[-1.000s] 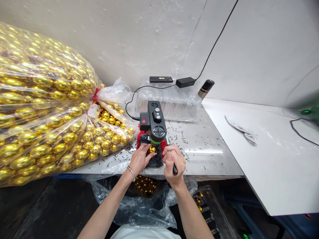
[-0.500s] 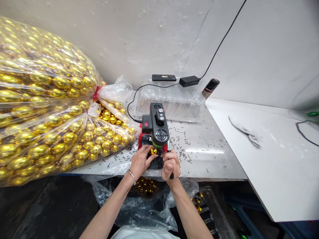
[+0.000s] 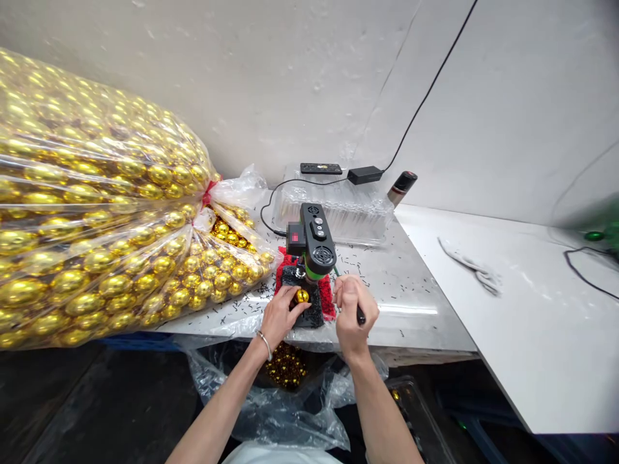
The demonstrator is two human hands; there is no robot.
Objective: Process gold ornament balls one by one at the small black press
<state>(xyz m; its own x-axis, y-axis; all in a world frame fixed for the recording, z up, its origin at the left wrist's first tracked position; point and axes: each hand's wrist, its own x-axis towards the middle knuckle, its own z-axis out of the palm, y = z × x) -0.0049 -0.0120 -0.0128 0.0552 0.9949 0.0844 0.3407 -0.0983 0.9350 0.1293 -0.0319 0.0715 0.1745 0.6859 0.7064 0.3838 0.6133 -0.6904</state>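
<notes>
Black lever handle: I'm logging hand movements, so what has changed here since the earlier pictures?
The right hand, its grip kept on the black handle, has moved rightward, away from the red mat. Nothing was visibly taken hold of or let go. The left hand still holds the gold ball; the large bag and clear tray stayed put.

The only view comes from a camera worn on the person's head, facing forward and down over the metal table (image 3: 411, 283), close enough to take in both forearms, with the wall (image 3: 271, 84) across the top; no second view shares the scene
</notes>
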